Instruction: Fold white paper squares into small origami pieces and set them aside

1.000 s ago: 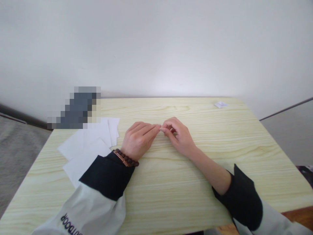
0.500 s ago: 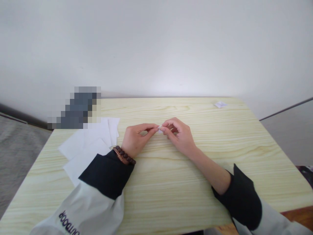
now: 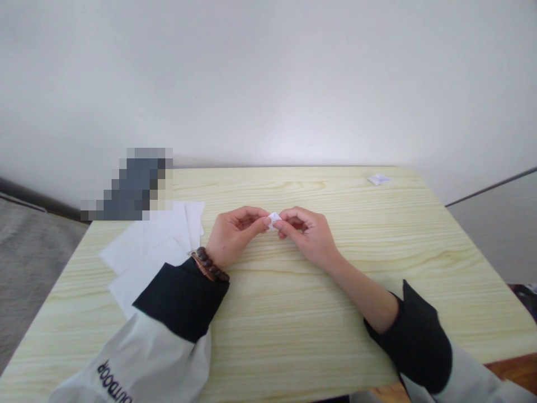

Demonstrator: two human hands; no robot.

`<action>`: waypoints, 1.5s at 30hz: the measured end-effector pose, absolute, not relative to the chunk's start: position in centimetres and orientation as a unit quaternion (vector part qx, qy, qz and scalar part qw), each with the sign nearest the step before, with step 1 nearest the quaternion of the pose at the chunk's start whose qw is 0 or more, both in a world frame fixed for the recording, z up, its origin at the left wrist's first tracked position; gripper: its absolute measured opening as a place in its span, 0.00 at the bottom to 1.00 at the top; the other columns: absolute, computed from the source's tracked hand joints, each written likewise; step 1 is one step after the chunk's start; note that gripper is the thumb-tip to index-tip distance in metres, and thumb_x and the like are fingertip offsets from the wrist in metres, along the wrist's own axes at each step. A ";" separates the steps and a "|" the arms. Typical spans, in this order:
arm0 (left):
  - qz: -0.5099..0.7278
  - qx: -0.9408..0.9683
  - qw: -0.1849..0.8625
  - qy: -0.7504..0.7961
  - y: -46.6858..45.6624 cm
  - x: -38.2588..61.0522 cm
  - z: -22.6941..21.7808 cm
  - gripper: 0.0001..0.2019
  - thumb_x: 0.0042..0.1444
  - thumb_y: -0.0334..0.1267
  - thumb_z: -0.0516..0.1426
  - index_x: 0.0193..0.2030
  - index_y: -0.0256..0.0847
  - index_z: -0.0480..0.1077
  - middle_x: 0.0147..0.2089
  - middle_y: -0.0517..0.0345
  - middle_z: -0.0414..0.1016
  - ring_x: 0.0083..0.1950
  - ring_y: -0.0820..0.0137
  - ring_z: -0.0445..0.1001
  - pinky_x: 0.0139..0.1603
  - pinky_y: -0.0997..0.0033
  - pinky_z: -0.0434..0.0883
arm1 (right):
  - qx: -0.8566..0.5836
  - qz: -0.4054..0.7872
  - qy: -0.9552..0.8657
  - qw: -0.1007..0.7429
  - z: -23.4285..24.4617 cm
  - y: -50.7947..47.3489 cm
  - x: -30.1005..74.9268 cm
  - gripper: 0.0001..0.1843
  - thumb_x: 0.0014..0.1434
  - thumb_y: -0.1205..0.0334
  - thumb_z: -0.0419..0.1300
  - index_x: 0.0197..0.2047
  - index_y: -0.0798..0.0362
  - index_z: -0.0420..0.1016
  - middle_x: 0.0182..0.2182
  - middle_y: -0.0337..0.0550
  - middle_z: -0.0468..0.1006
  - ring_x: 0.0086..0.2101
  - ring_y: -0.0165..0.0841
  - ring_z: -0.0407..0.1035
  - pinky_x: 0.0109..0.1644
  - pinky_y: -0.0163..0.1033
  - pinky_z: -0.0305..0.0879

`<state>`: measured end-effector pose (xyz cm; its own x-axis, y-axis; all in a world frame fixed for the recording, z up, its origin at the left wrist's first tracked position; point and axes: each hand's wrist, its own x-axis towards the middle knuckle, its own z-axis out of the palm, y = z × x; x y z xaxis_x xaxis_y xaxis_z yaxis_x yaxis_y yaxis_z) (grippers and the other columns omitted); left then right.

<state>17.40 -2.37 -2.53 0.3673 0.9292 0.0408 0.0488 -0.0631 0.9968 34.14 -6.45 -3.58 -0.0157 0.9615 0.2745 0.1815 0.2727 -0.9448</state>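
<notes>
A small folded piece of white paper [image 3: 274, 220] is pinched between both my hands just above the pale wooden table [image 3: 293, 313]. My left hand [image 3: 235, 235] grips its left side with thumb and curled fingers; a brown bead bracelet sits on that wrist. My right hand [image 3: 308, 235] pinches the right side, fingers curled in. Most of the paper is hidden by my fingertips.
Several white paper sheets [image 3: 155, 246] lie overlapping at the table's left, partly under my left sleeve. A pixelated dark object [image 3: 134, 184] stands at the back left corner. A small folded white paper piece [image 3: 378, 179] lies at the back right. A white wall rises behind.
My left hand has turned from lying flat to a raised pinch. The paper piece has come up off the table and shows more between my fingertips.
</notes>
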 end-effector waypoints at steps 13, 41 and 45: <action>0.365 0.642 0.558 0.378 -2.4 17.5 -2.2 0.15 0.49 0.47 0.62 0.35 0.36 0.76 0.32 0.54 0.80 0.29 0.69 0.77 0.33 0.68 0.76 | -0.504 0.382 -0.561 0.534 -3.8 -6.4 34.3 0.10 0.49 0.55 0.67 0.28 0.53 0.76 0.23 0.38 0.79 0.24 0.29 0.74 0.29 0.33 0.72; 0.401 0.692 0.431 0.419 -2.4 17.5 -2.7 0.10 0.50 0.43 0.62 0.34 0.38 0.78 0.36 0.54 0.81 0.35 0.67 0.79 0.37 0.72 0.78 | -0.511 0.216 -0.681 0.479 -3.5 -6.5 34.1 0.07 0.59 0.59 0.57 0.36 0.52 0.75 0.32 0.42 0.77 0.29 0.28 0.72 0.27 0.30 0.70; 0.394 0.746 0.351 0.406 -2.8 17.6 -2.6 0.08 0.52 0.42 0.60 0.34 0.42 0.79 0.36 0.57 0.81 0.36 0.68 0.79 0.38 0.71 0.77 | -0.519 0.168 -0.697 0.465 -3.7 -6.5 34.2 0.08 0.60 0.58 0.56 0.34 0.51 0.75 0.30 0.41 0.78 0.28 0.28 0.71 0.27 0.31 0.69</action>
